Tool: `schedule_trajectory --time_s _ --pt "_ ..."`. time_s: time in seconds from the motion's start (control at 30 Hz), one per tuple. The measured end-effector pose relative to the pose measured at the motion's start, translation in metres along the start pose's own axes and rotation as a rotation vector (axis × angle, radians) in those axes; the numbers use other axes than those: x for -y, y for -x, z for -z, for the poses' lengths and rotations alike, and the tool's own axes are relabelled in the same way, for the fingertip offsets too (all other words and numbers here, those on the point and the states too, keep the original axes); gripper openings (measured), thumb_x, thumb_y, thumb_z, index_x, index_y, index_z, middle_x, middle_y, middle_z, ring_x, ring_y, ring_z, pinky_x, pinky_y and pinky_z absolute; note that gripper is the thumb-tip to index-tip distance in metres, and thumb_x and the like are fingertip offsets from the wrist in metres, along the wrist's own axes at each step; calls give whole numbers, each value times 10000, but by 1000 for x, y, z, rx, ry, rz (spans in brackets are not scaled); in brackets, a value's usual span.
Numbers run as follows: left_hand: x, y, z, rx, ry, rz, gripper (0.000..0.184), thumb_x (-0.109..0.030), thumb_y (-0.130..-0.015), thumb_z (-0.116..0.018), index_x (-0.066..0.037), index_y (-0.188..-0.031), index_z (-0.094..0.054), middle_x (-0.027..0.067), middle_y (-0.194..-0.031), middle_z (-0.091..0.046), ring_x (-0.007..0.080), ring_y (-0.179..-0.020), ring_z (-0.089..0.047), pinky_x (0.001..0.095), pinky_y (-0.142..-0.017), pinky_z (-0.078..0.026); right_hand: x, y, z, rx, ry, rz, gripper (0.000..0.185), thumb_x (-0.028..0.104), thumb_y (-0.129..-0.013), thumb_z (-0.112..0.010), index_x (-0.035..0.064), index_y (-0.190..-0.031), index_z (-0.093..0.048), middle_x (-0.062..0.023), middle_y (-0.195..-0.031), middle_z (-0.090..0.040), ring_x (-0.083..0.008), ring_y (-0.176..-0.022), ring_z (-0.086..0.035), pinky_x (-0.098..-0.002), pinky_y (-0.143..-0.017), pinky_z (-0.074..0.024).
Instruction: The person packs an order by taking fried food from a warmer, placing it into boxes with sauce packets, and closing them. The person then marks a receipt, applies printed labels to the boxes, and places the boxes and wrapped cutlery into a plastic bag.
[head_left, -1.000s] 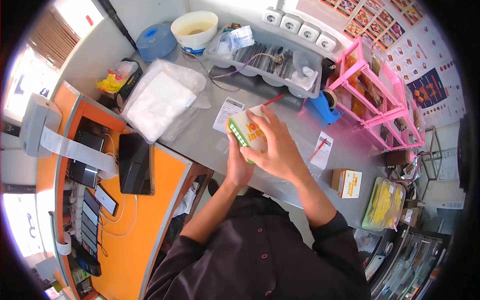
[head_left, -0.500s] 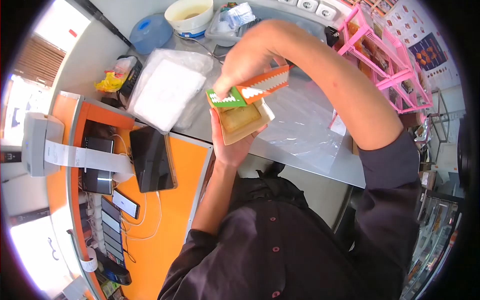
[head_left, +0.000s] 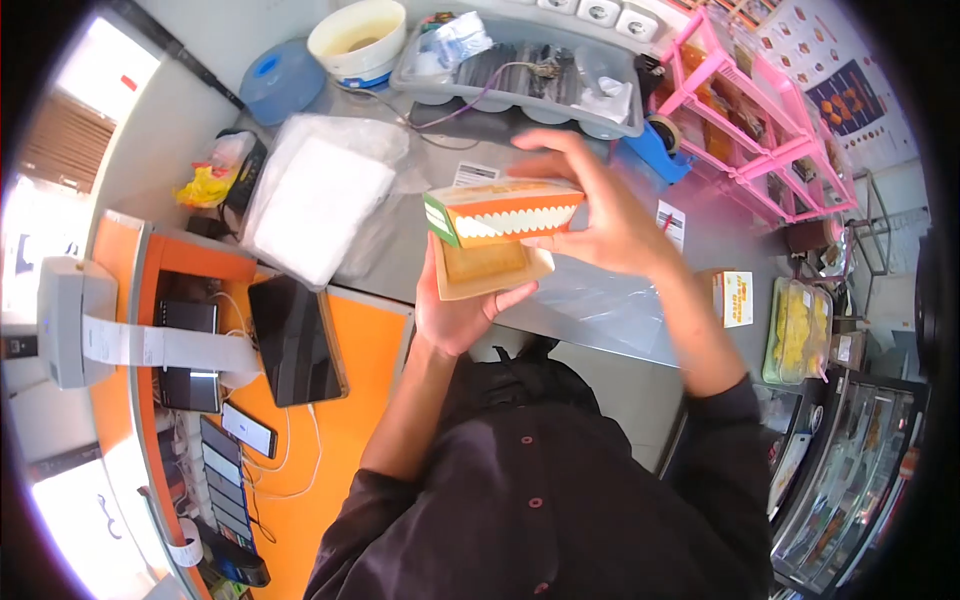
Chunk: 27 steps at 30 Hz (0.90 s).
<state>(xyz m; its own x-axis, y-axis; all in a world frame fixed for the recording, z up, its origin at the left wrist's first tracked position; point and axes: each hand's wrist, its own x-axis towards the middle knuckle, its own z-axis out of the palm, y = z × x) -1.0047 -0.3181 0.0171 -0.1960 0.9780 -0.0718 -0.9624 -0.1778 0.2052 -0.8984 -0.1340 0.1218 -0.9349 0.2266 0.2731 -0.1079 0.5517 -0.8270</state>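
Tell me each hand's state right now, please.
Left hand: holding the partly open box from beneath.
Right hand: curved around its lid; grip cannot be told.

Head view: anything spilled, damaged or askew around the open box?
No spill or visible damage at the box, which the left hand supports. The odd thing is the long paper strip trailing from the printer over the orange desk.
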Motion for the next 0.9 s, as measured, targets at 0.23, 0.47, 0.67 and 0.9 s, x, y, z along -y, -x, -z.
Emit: schedule_trajectory --time_s 0.23,0.47,0.67,0.9 --pt "69 -57 91 -339 -514 367 596 -496 -1072 -309 -121 -1532 -369 123 -1430 -540 314 -1265 -580 538 -1021 -505 -130 104 -23 -620 19 -430 266 140 -965 -640 -1 -1176 -562 -125 -892 -694 -200 -748 -656 -308 -684 -505" --pt "95 -104 102 -356 -1860 -150 563 -195 -971 -633 -14 -1471 -445 157 -1256 -649 274 -1049 -678 385 -867 -553 -198 142 -10 -605 6 -694 262 210 -998 -538 9 -1165 -535 -248 -833 -675 -481 -806 -653 -509 -692 -496" --pt "70 -158 68 -297 -1844 -22 440 -49 -880 -683 13 -1311 -620 188 -1152 -706 281 -957 -700 354 -854 -556 -209 151 21 -229 -78 -493 372 196 -958 -573 69 -1306 -537 -216 -1064 -680 -396 -973 -660 -468 -841 -511" --pt "49 -101 114 90 -2142 -97 600 114 -779 -634 -168 -1307 -677 125 -1286 -666 295 -1214 -598 404 -1031 -457 -195 187 18 338 588 -290 661 58 -904 -571 318 -1502 -456 -125 -1581 -377 -372 -1392 -428 -541 -1080 -396"
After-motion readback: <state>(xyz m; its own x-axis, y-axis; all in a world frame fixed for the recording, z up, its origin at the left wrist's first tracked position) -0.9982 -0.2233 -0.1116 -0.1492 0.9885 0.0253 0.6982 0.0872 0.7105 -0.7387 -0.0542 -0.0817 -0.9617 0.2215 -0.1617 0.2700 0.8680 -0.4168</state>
